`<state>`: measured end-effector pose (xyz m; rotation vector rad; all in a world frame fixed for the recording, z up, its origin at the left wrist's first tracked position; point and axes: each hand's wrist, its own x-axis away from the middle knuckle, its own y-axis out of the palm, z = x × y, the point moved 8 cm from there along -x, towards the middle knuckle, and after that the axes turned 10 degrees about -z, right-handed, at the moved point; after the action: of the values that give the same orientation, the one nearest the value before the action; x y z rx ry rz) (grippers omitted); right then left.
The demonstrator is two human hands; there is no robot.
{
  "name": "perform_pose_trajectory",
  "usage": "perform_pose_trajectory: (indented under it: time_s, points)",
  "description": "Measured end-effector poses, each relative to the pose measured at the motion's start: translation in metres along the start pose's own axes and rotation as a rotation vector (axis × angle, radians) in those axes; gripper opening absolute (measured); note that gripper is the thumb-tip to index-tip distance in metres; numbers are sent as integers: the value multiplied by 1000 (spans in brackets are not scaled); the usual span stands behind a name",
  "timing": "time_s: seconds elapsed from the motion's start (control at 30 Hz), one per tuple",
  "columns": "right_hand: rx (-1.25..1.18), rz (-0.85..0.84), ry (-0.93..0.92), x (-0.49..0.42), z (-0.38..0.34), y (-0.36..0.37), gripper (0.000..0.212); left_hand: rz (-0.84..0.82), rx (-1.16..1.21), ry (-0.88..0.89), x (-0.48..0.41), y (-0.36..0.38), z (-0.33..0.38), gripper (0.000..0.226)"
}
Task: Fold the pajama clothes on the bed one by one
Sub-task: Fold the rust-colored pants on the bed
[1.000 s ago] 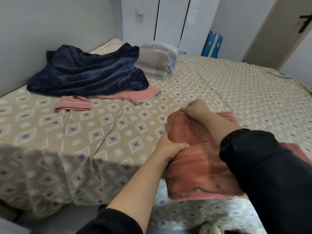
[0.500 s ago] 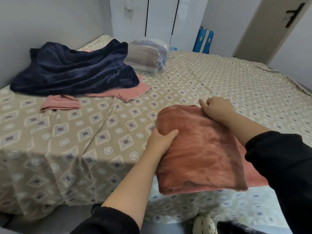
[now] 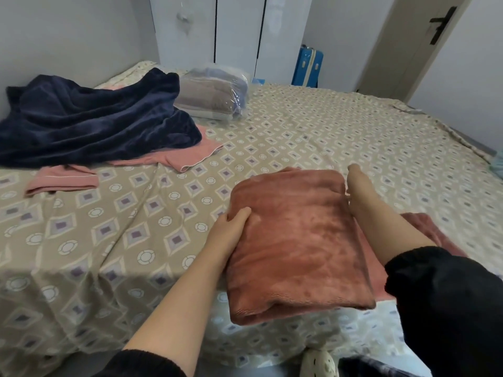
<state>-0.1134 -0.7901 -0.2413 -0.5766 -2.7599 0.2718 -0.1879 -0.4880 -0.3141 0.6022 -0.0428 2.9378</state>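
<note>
A folded rust-red fleece pajama piece lies at the near edge of the bed. My left hand grips its left edge, thumb on top. My right hand is at its far right corner, with the fingers tucked out of sight under the fabric. More rust-red fleece shows under my right forearm. At the back left a navy fleece garment lies crumpled over a pink pajama piece. A second pink piece lies in front of it.
A clear plastic bag of bedding sits behind the navy garment. White wardrobe doors, a blue suitcase and a room door stand beyond the bed. A slipper is on the floor below the bed's edge.
My right hand slid from the top of the folded rust-red piece to its far right corner. The folded piece now lies flatter and squarer; my left hand keeps its grip on the left edge.
</note>
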Motion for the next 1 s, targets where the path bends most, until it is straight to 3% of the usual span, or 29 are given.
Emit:
perform_pose_trajectory:
  time_s: [0.1,0.17,0.27,0.37,0.43,0.5,0.57,0.63,0.7,0.73,0.8,0.87,0.93,1.0]
  points:
    - [65,-171,157,16,38,6,68,7,49,-1,-3,1,-1,77]
    - [116,-200,165,25,46,8,86,2,77,2,-6,4,-1,81]
    - [155,-212,54,31,35,14,77,-47,126,-7,-9,6,3,76]
    - [391,-238,-113,47,8,24,66,-28,191,-28,-15,0,6,87]
    - [472,-304,-128,41,10,32,66,159,20,82,-10,-12,18,89]
    - [582,-303,-94,34,22,34,66,356,-302,349,7,-13,45,80]
    - [604,-197,-142,27,23,27,63,352,-686,595,25,13,73,61]
    - [562,-26,-277,32,10,19,53,205,-1011,593,21,43,73,55]
    - [633,84,-559,61,-12,23,48,108,-1169,470,10,52,61,53]
    - [710,61,-743,83,-22,33,49,88,-1193,433,7,53,58,53]
    - [962,-220,-988,116,-15,69,58,82,-1204,396,5,51,55,54]
    - [1201,-512,-906,117,17,83,67,66,-1214,336,1,47,50,55]
    - [1189,-511,-742,88,32,64,63,36,-1199,293,-1,47,44,56]
    - [1057,-431,-440,56,42,36,57,17,-1198,283,0,48,42,57]
